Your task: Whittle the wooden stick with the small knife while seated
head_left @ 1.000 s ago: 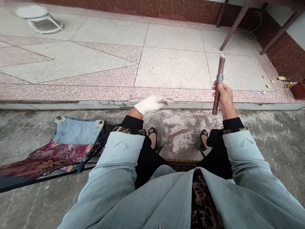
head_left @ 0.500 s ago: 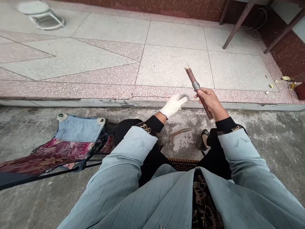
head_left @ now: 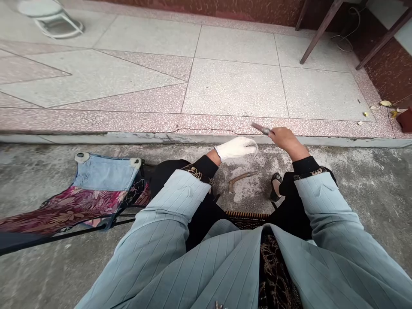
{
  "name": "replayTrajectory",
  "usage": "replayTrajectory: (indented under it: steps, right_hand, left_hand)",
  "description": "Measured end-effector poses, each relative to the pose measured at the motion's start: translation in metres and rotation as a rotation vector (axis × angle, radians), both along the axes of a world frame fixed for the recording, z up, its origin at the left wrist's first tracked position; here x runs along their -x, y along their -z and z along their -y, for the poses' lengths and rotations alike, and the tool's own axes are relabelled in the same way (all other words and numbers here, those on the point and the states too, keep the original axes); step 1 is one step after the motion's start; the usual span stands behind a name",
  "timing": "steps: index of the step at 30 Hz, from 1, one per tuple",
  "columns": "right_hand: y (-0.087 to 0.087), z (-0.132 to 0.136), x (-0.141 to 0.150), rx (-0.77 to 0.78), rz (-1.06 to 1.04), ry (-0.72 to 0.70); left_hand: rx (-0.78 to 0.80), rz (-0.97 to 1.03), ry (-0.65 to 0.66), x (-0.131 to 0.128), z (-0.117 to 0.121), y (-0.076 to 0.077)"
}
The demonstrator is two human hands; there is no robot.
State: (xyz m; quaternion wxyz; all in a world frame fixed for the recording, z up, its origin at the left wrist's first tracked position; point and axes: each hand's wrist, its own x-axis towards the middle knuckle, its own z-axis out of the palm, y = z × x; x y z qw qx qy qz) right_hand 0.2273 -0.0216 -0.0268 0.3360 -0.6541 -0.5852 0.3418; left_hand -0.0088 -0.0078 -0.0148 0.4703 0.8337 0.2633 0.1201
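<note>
My right hand is bare and closed around a brown wooden stick. Silver wire is wound around the stick just ahead of my fingers, and the far end points left and away from me, slightly blurred. The rest of the stick is hidden by the hand. To its left, apart from the stick, my left hand wears a white glove. Its fingers are stretched out and loosely bent, with nothing seen in them. Below the two hands, a bent wooden stick lies on the concrete between my feet.
A raised terrazzo step runs across in front of me. A folding chair with denim and floral cloth stands at left. Farther back are a white stool and wooden table legs. A red pot sits far right.
The stick in my right hand has tipped down from a steep angle to nearly level. My gloved left hand has dropped slightly toward me.
</note>
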Motion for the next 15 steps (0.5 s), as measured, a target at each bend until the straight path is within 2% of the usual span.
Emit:
replayTrajectory:
  steps: [2,5,6,7,9,11,13,15]
  right_hand:
    - [0.000,0.003,-0.010,0.222,0.030,-0.208]
    - [-0.020,0.014,-0.020,0.669,0.048,-0.689]
    - [-0.029,0.019,-0.020,0.733,0.003,-0.818]
    - [-0.039,0.023,-0.021,0.718,-0.079,-0.862]
    - [-0.056,0.029,-0.018,0.586,-0.251,-0.784]
    - [-0.063,0.032,-0.015,0.387,-0.400,-0.642]
    - [-0.060,0.030,-0.010,0.191,-0.480,-0.430]
    - [-0.050,0.024,-0.005,0.063,-0.426,-0.202]
  left_hand:
    - [-0.020,-0.020,-0.019,0.005,-0.004,0.000]
    - [-0.045,-0.039,-0.091,0.013,-0.013,0.001]
    - [-0.043,-0.034,-0.113,0.016,-0.016,0.001]
    - [-0.035,-0.021,-0.127,0.018,-0.018,0.001]
    - [-0.015,0.022,-0.135,0.019,-0.019,0.000]
    - [-0.003,0.030,-0.104,0.018,-0.017,-0.001]
    - [-0.004,-0.017,-0.046,0.015,-0.012,-0.001]
    - [-0.008,-0.057,0.038,0.011,-0.006,-0.001]
